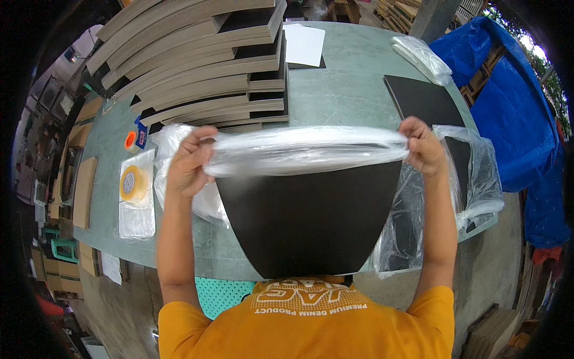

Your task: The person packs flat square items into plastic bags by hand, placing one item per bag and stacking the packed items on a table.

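Stretched between my two hands is a gathered clear plastic bag, bunched into a band and slightly blurred. My left hand pinches its left end, and my right hand grips the other end. Below the bag, a black board lies flat before me, reaching the table's near edge. The bag hides its far edge, so I cannot tell whether the board is partly inside. Close to my right forearm, clear plastic covers a dark panel. More crumpled clear plastic lies by my left hand.
Tall stacks of grey-edged black boards fill the far left of the green table. A tape roll sits on flat plastic bags at left. Another black board and folded plastic lie far right, beside a blue tarp.
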The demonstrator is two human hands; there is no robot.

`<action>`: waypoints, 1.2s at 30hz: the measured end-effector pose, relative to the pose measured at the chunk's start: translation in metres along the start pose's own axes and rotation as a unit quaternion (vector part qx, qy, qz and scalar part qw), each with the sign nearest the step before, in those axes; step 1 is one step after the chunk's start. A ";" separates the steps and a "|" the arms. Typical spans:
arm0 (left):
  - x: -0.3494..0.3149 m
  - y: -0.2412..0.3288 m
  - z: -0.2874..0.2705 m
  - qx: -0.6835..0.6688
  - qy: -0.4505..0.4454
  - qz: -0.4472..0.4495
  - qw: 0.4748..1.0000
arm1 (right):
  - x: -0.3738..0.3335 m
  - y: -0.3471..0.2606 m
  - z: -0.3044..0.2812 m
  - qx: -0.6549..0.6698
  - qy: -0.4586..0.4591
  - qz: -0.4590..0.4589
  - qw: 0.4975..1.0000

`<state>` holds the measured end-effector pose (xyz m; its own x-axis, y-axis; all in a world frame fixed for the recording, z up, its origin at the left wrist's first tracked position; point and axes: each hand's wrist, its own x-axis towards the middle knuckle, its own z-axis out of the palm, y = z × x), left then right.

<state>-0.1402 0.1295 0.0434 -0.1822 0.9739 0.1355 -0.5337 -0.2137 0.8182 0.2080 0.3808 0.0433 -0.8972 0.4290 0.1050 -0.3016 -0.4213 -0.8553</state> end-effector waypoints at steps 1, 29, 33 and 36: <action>-0.004 -0.021 -0.007 -0.038 0.052 -0.007 0.998 | -0.005 0.022 -0.008 0.023 0.042 -0.003 0.999; -0.234 -0.193 0.023 0.503 0.249 -0.161 0.812 | -0.223 0.229 0.113 -0.545 0.269 0.262 0.750; -0.215 -0.162 0.035 0.497 0.215 -0.084 0.836 | -0.207 0.187 0.141 -0.658 0.257 0.074 0.704; -0.177 -0.135 0.061 0.463 0.187 -0.039 0.865 | -0.144 0.157 0.163 -0.670 0.111 0.019 0.734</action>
<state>0.0150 -0.0093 -0.0570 -0.5226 0.8525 0.0115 0.3032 0.1733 0.9370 0.2370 0.1229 -0.0231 -0.7768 0.6200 0.1104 0.4441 0.6637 -0.6019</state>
